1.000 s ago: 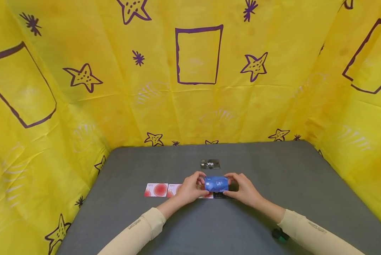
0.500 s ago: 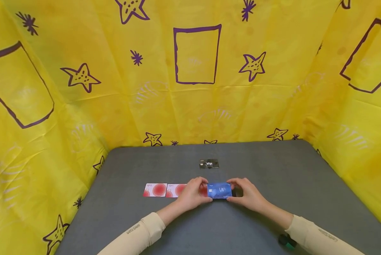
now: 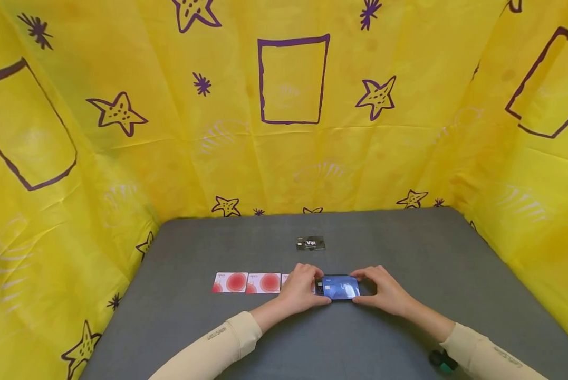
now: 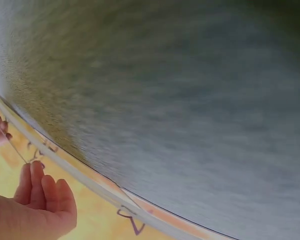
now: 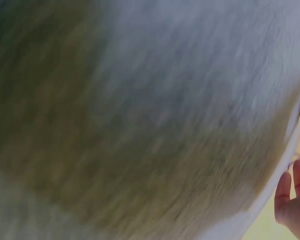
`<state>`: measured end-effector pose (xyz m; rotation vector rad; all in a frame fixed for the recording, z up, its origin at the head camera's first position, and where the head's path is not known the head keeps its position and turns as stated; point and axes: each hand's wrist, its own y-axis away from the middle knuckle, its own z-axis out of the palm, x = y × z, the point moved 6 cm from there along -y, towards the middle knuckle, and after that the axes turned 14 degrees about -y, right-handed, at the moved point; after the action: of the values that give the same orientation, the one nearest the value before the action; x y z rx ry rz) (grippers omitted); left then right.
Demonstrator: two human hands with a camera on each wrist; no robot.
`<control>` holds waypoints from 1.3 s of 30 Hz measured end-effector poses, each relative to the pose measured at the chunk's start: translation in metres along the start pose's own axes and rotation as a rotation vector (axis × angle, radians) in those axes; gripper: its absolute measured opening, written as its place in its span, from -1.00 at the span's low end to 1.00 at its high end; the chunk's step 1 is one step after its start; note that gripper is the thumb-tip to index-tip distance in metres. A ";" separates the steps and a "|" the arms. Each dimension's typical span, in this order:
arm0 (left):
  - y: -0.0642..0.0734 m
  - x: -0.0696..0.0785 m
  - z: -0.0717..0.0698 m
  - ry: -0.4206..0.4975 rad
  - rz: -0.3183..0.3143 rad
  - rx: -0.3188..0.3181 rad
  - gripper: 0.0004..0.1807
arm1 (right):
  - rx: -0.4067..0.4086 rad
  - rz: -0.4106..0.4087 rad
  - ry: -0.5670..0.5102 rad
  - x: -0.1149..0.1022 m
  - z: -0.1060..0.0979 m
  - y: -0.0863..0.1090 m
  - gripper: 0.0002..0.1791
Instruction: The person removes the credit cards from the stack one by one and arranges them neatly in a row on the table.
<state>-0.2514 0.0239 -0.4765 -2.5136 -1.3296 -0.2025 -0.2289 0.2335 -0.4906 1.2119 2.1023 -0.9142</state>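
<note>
A blue VIP card [image 3: 342, 288] spans the space between my two hands, held by its ends. My left hand [image 3: 299, 289] pinches its left end with thumb and fingers, and my right hand [image 3: 383, 289] grips the right end. Just behind its left edge shows part of a black card [image 3: 319, 285], mostly covered. In the left wrist view, the left hand [image 4: 40, 210] holds the thin card edge-on, with the other hand's fingers beyond. Only some fingers of the right hand [image 5: 294, 195] show in the right wrist view.
White-and-red cards [image 3: 230, 283] lie in a row to the left, one partly behind my left hand. A black Vip card [image 3: 310, 243] lies farther back on the grey table [image 3: 193, 332]. A small dark-green object [image 3: 442, 361] lies by the right sleeve. Yellow cloth [image 3: 293, 169] surrounds the table.
Both hands have carried the blue card rightward and nearer to me. More of the white-and-red row now shows, and a strip of the black card appears at the blue card's left edge.
</note>
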 end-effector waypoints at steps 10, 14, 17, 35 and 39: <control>-0.020 0.025 0.013 -0.099 0.018 -0.034 -0.39 | -0.026 -0.031 0.029 0.014 -0.023 0.012 -0.45; -0.029 0.035 0.018 -0.113 0.033 -0.039 -0.41 | -0.013 -0.051 0.047 0.021 -0.032 0.017 -0.46; -0.034 0.041 0.022 -0.114 0.023 -0.055 -0.42 | -0.006 -0.069 0.057 0.024 -0.039 0.019 -0.46; -0.051 0.046 0.039 -0.051 -0.058 -0.140 -0.42 | -0.051 0.044 0.073 0.035 -0.053 0.021 -0.44; -0.051 0.045 0.040 -0.032 -0.059 -0.132 -0.42 | -0.045 0.039 0.069 0.034 -0.053 0.020 -0.45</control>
<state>-0.2687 0.0986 -0.4929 -2.5969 -1.4481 -0.2724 -0.2326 0.2990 -0.4879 1.2736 2.1333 -0.8144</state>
